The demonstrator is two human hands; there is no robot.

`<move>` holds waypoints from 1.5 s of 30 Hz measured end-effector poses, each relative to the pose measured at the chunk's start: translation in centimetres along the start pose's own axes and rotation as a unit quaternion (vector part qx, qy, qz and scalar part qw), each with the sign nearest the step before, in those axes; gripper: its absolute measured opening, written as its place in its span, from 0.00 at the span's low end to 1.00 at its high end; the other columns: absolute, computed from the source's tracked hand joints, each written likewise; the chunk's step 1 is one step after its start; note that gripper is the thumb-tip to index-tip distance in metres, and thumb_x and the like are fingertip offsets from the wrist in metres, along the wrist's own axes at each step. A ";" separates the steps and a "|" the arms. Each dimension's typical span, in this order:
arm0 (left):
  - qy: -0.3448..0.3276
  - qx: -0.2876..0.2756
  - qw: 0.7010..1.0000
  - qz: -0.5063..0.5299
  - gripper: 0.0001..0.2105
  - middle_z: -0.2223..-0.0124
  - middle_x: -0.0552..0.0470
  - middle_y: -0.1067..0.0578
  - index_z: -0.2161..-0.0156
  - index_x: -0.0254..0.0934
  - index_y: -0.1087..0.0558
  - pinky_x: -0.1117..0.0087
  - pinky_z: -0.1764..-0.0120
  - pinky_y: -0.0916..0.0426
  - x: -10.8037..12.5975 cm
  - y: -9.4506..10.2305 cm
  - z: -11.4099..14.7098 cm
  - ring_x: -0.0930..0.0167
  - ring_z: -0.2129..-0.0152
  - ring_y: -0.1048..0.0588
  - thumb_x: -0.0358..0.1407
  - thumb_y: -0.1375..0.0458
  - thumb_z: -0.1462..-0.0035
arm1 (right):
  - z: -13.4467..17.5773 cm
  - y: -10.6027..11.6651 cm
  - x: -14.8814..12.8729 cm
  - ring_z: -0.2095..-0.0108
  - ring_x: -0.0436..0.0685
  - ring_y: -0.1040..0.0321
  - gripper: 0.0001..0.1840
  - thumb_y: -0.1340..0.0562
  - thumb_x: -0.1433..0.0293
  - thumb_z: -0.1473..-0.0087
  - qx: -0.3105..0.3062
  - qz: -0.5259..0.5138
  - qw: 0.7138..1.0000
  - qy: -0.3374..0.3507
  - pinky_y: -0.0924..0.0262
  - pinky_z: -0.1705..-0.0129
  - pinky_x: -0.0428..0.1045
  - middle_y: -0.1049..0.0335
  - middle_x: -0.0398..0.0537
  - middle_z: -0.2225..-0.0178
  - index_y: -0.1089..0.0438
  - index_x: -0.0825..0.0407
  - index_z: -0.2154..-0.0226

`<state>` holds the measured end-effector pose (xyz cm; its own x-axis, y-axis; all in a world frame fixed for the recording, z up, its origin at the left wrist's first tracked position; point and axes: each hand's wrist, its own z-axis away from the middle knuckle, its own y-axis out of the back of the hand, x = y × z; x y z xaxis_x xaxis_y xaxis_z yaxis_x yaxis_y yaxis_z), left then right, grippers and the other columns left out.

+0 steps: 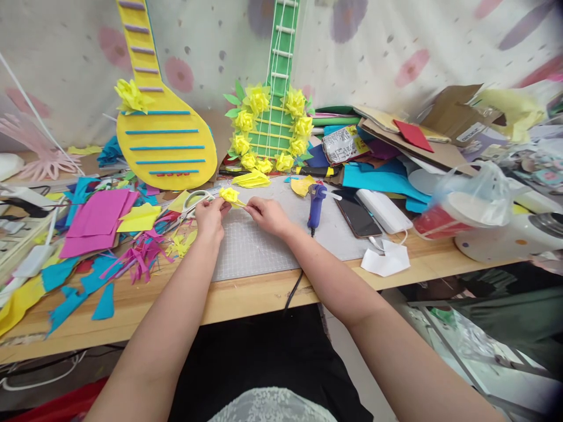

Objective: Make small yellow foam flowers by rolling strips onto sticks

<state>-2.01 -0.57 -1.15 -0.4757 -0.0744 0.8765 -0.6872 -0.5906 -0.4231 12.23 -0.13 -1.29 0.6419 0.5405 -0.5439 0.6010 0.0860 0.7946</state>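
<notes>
My left hand (210, 219) is closed, its fingertips pinching a yellow paper flower (229, 194) above the grey cutting mat (246, 252). My right hand (267, 215) pinches a thin, light stick (240, 204) that reaches to the flower's right side; whether it is fixed there I cannot tell. Just behind the flower lies a stack of yellow paper petals (251, 179). A pair of scissors (196, 200) with pale handles rests beside my left hand. To the right of my right hand is a purple glue gun (315, 206), its cord running off the table front.
Behind stand a yellow paper guitar (169, 140) and a green one (281, 76) ringed with yellow flowers. Magenta sheets (99, 223) and blue scraps crowd the left. A phone (357, 214), white power bank (383, 211) and bagged cup (457, 211) lie right.
</notes>
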 end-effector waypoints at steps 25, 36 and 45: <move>0.000 0.015 1.000 0.003 0.12 0.77 0.57 0.30 0.74 0.38 0.44 0.70 0.67 0.30 -0.2 0.3 -0.7 0.75 0.77 0.26 0.25 0.43 0.61 | 0.1 -0.7 0.2 0.70 0.49 0.37 0.10 0.45 0.66 0.46 0.027 -0.015 0.999 0.019 0.48 0.68 0.44 0.28 0.45 0.69 0.31 0.53 0.65; -0.003 0.007 1.000 -0.005 0.05 0.79 0.56 0.31 0.75 0.36 0.38 0.75 0.71 0.32 1.3 1.4 -2.0 0.77 0.81 0.31 0.27 0.45 0.58 | -0.7 0.5 1.8 0.75 0.47 0.37 0.11 0.52 0.66 0.42 0.065 -0.222 0.971 -0.062 0.42 0.67 0.46 0.32 0.44 0.71 0.39 0.53 0.70; 0.132 -0.145 0.979 -0.046 0.03 0.78 0.53 0.30 0.74 0.32 0.33 0.74 0.69 0.31 0.6 0.6 -0.6 0.77 0.80 0.30 0.26 0.49 0.54 | -1.1 -0.5 0.7 0.80 0.47 0.34 0.09 0.55 0.68 0.39 0.003 -0.595 0.754 -0.279 0.38 0.76 0.44 0.31 0.42 0.76 0.49 0.50 0.72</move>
<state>-3.06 -0.47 -1.00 -0.5038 0.2016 0.8400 -0.8426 -0.3287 -0.4265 11.80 1.14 -1.75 -0.2528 -0.3529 -0.9009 0.9107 0.2277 -0.3447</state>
